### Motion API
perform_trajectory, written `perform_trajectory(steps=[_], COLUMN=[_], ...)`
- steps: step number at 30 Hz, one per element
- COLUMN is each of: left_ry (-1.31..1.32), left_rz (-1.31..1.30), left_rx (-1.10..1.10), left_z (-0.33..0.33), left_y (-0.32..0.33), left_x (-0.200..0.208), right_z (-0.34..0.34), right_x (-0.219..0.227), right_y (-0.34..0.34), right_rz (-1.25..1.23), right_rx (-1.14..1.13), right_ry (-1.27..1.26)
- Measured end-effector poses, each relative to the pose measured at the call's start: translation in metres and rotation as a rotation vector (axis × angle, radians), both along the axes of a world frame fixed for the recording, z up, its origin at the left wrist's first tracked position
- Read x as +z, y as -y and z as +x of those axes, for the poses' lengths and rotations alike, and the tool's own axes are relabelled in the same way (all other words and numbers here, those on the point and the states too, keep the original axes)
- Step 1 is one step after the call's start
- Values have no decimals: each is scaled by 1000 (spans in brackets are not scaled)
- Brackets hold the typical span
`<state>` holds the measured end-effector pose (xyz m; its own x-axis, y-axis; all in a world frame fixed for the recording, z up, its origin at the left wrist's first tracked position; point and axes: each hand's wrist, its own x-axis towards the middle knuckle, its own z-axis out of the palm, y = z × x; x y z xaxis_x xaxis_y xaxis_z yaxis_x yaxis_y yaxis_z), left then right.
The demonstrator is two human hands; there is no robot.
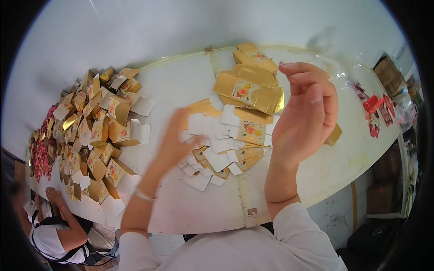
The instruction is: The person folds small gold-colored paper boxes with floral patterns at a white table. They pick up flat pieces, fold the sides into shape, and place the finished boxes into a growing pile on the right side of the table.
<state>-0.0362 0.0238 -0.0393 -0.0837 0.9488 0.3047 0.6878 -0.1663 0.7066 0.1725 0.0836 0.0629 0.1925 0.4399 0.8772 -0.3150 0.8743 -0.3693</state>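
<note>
My left hand [174,140] is smeared by motion at the left edge of a spread of flat box blanks [251,131], gold with a flower print and white flaps. Whether it touches or holds one of them cannot be made out. Raised above the table to the right of these blanks is my right hand [307,110], palm turned inward, fingers loosely bent and apart from the thumb. Nothing shows in it. Beyond the spread lies a stack of flat gold blanks [244,90], with another gold bundle [257,58] behind it.
A large heap of folded gold boxes [97,131] covers the table's left part, beside red shredded filler [41,156]. Red packets [374,106] and clear plastic [341,72] lie at right. One gold piece [333,134] sits behind my right wrist. Another person's hand [54,196] rests at lower left.
</note>
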Motion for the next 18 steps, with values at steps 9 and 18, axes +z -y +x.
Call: perform_trajectory(steps=[9, 18], left_ry=[-630, -603], left_rz=[-109, -297], left_rx=[-286, 6], left_z=[92, 27], left_y=[-44, 9], left_x=[-59, -22], right_z=[20, 14], right_x=[4, 7], right_y=[10, 13], right_rz=[62, 77], right_rx=[-115, -43], right_ry=[65, -27])
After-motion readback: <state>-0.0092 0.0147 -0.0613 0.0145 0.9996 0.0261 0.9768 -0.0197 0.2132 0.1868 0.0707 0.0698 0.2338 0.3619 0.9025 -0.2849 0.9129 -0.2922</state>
